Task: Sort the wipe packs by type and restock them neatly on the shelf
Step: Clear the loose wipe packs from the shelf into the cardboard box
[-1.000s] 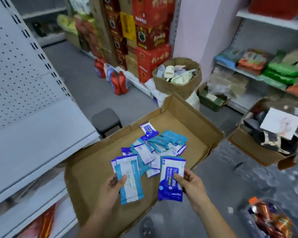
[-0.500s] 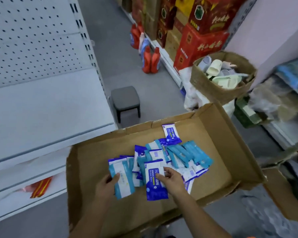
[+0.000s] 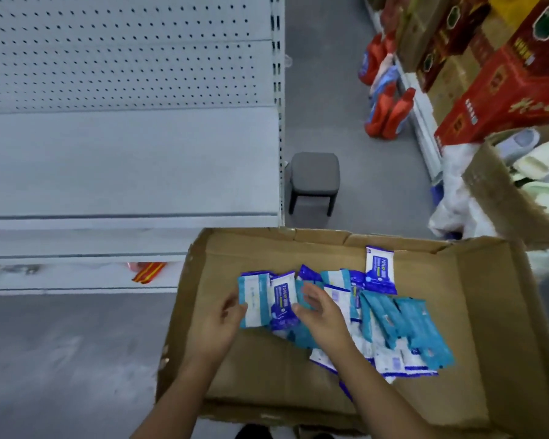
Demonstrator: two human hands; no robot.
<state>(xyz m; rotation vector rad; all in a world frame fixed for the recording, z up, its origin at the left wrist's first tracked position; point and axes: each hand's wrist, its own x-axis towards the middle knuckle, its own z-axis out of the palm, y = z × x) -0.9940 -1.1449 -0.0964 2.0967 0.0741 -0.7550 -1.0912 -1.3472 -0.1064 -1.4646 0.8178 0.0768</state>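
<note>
Over the cardboard box [image 3: 476, 312], the left hand [image 3: 225, 324] grips a teal-and-white pack [image 3: 253, 301] by its lower left edge, fingers curled round it. At that pack's 3 o'clock, touching it, a dark blue pack [image 3: 282, 304] is pinched at its right edge by the right hand [image 3: 322, 316]. The loose pile of packs [image 3: 393, 327] lies at the hands' 3 o'clock, inside the box. The white shelf [image 3: 124, 166] lies at the box's 10 o'clock.

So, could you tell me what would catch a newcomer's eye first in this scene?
The bright pile of wipe packs in the cardboard box at bottom right draws the eye first. Over it the left hand holds a teal-and-white pack and the right hand a dark blue pack, side by side. Upper left is a broad white shelf.
</note>
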